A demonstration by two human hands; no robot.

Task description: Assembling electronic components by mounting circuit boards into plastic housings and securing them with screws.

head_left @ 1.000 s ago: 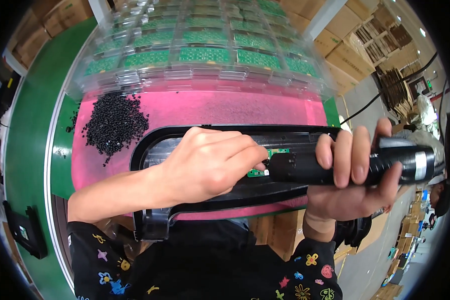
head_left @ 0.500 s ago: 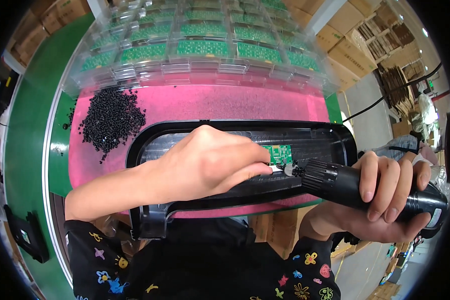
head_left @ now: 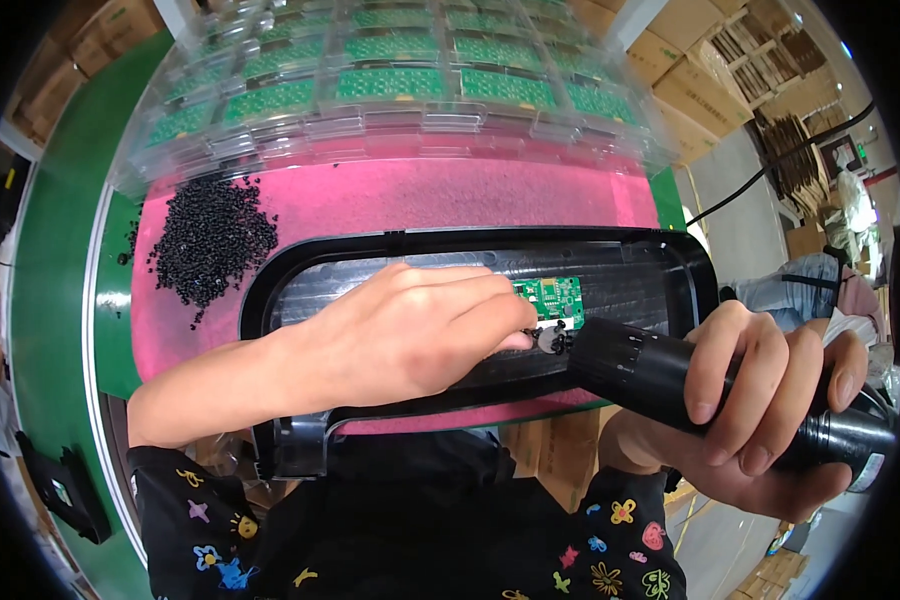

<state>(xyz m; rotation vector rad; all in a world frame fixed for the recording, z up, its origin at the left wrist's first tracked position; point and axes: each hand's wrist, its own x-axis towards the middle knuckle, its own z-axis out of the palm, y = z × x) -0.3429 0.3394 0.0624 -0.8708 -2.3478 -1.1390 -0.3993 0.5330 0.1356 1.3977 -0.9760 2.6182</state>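
Observation:
A green circuit board (head_left: 560, 298) lies inside a long black plastic housing (head_left: 685, 280). Over the housing, my left hand (head_left: 420, 330) is closed, its fingertips at the board's near-left corner. What they pinch, if anything, is hidden. My right hand (head_left: 760, 390) grips a black electric screwdriver (head_left: 635, 362), held tilted with its nose pointing left toward the board's near edge. Between the screwdriver nose and my left fingertips sits a small grey and black part (head_left: 551, 339), too small to name. The screwdriver's bit cannot be made out.
A pile of small black pieces (head_left: 210, 240) covers the left of the pink mat (head_left: 410, 190). Beyond it stand clear plastic trays (head_left: 370, 120) filled with green boards. A black cable (head_left: 750, 185) hangs at the right. Cardboard boxes (head_left: 705, 90) are stacked far right.
The screwdriver and my right hand have moved left and slightly down, bringing its nose nearer the board. My left fingertips have drawn back a little to the left, uncovering more of the board.

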